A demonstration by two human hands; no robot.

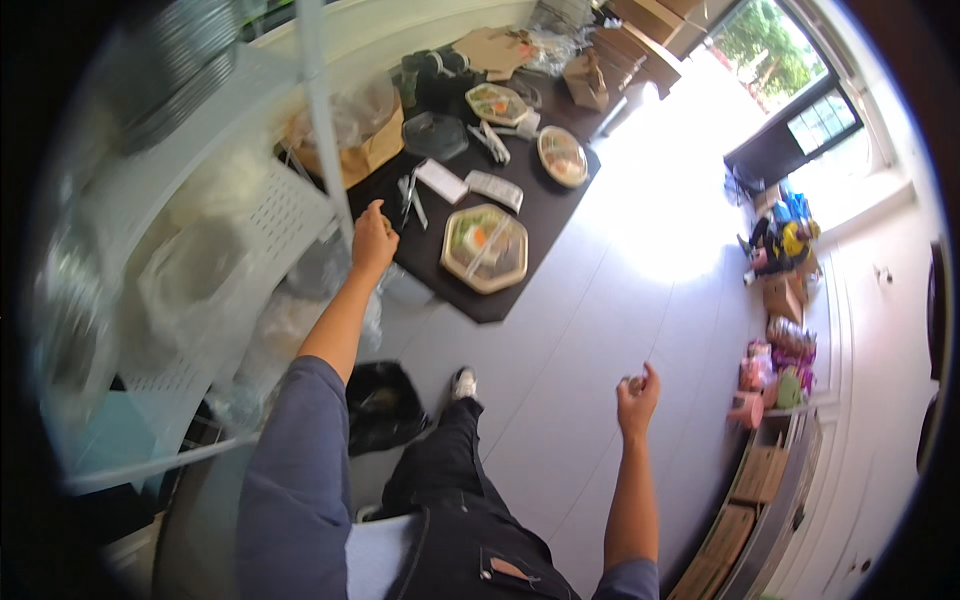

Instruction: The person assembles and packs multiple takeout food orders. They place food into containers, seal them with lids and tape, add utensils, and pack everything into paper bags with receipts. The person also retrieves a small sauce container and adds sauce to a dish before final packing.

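Note:
My left hand (375,238) hangs loosely curled beside the near left edge of a dark table (487,306); whether anything is in it is hidden. My right hand (637,401) is over the floor, half curled, and its palm side is too small to make out. Closest on the table is an octagonal food container (484,249) with a clear lid, showing greens and something orange. Behind it lie a white phone-shaped slab (441,181), a paper receipt (493,190) and a pen-like item (407,199). A second lidded container (496,103) and an oval one (562,157) stand farther back.
A metal shelf rack (285,210) with plastic bags rises on my left. A black-lined bin (384,409) stands by my foot. A paper bag (586,81) sits at the table's far end. Along the right wall are cardboard boxes (759,474), a pink stool (745,409) and a seated person (787,241).

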